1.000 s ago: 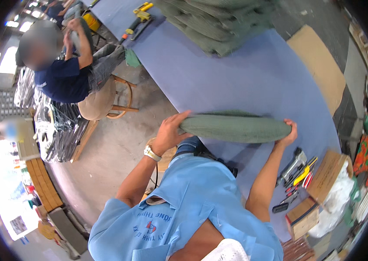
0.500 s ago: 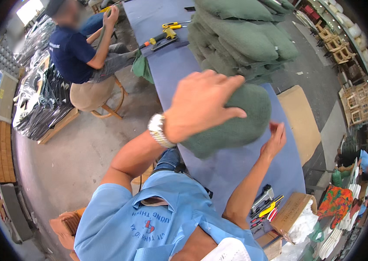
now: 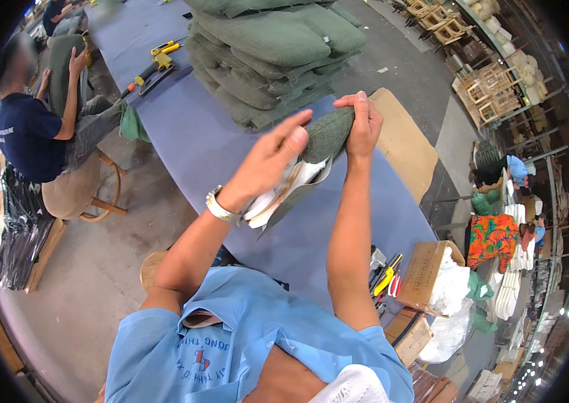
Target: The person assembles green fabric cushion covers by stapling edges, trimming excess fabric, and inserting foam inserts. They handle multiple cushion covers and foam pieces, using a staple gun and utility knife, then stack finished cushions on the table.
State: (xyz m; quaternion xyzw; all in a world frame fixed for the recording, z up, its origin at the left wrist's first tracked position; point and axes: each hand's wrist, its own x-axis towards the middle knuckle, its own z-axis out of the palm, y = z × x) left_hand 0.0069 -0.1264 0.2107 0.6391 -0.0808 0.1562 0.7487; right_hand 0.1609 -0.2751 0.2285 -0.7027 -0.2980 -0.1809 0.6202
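A green fabric cushion (image 3: 324,138) stands tilted on its edge above the blue-topped table. Its near end gapes, and white padding with a thin tan layer (image 3: 291,185) shows inside the cover. My right hand (image 3: 363,124) is closed around the cushion's far end. Beside the cushion's left face is my left hand (image 3: 271,158), somewhat blurred, with fingers stretched out and a metal watch (image 3: 218,205) at the wrist. Whether the left palm touches the cover, I cannot tell. A tall pile of similar green cushions (image 3: 264,50) stands just beyond.
Yellow-handled tools (image 3: 167,48) and a staple gun (image 3: 156,72) lie at the table's left edge. More hand tools (image 3: 384,275) and a cardboard box (image 3: 425,275) with white stuffing are at the right. A seated co-worker (image 3: 32,131) holds another cushion at left.
The cushion has gone from lying broad side up to standing on edge, showing its open end. My right hand has taken hold of its far end. The view has swung right.
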